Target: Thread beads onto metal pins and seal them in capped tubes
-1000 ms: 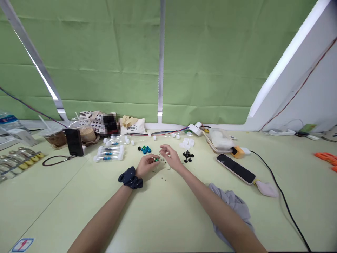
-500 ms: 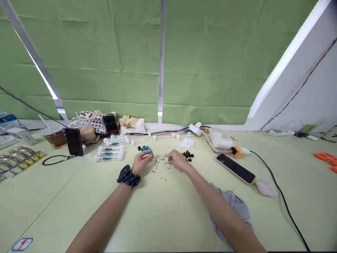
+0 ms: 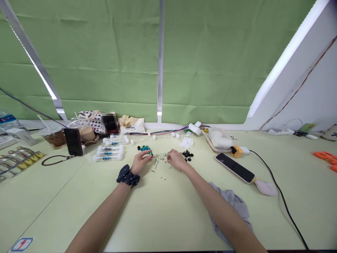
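My left hand [image 3: 140, 161] pinches a small green piece [image 3: 151, 153] with a thin metal pin through it. To the right, my right hand [image 3: 176, 159] has its fingertips together at the scattered metal pins and screws [image 3: 157, 161]; what they hold, if anything, is too small to name. Black knobs [image 3: 187, 155] lie just right of my right hand. Blue and green beads [image 3: 143, 148] sit behind my left hand. White caps [image 3: 186, 142] lie farther back. Clear tubes with white ends [image 3: 109, 153] lie in a group to the left.
At the right are a phone [image 3: 235, 168], a black cable [image 3: 273, 182], a grey cloth [image 3: 231, 203] and a tray with a white bag [image 3: 219, 140]. At the left stand a black device [image 3: 73, 142], a drink cup [image 3: 54, 137] and a row of bottles [image 3: 19, 160].
My right hand has shifted very slightly left among the metal parts. My left hand keeps its pinch on the green piece, almost unmoved.
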Demonstrator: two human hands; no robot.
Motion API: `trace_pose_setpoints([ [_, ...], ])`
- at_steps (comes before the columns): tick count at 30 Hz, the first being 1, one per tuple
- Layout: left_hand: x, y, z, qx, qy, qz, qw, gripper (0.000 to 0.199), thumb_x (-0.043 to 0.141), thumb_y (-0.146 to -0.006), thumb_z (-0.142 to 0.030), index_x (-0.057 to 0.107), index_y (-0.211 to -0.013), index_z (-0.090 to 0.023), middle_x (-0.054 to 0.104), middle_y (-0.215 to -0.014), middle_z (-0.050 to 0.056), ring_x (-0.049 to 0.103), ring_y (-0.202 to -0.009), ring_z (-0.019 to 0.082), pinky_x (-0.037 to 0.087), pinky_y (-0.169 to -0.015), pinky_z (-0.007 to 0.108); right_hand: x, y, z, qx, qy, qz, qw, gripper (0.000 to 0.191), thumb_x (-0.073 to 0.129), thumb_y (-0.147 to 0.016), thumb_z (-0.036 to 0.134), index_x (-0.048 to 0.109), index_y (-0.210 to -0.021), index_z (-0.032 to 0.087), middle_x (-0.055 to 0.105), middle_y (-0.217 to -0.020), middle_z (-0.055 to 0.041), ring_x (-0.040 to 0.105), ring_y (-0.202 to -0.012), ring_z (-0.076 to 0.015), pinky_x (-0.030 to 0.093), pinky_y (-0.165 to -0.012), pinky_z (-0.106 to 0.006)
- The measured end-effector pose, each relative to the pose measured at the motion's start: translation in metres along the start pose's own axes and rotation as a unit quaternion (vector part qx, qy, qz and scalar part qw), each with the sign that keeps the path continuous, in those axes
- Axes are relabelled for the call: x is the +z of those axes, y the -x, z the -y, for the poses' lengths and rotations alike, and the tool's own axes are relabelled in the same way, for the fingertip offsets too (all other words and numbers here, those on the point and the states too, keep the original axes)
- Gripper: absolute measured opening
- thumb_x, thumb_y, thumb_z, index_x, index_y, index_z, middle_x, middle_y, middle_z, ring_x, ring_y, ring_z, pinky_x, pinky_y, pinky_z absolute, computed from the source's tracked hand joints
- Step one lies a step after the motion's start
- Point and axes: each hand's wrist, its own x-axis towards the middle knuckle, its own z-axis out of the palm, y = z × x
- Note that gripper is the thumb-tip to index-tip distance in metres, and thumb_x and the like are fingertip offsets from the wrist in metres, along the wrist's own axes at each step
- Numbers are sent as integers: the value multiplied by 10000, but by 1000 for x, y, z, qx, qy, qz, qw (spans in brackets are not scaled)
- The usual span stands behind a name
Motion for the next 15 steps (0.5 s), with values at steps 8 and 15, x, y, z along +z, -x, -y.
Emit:
trace_pose_setpoints([
  [8, -3, -2, 6, 3, -6, -14, 1000, 462, 735, -630, -391, 640, -996, -126, 641, -1030, 119, 654, -839, 246, 491, -804, 400, 10, 7, 19, -119, -17, -22, 993, 146, 545, -834, 180, 604, -954, 237, 524, -958, -39, 457, -998, -183, 256, -828, -324],
  [15, -4, -2, 7, 1, -9, -20, 1000, 459, 732, -637, -380, 629, -1000, -119, 643, -1004, 118, 649, -823, 238, 489, -790, 399, 22, 8, 36, -173, 24, -12, 985, 69, 600, -815, 238, 623, -880, 243, 488, -960, -27, 406, -1008, -185, 245, -804, -315],
])
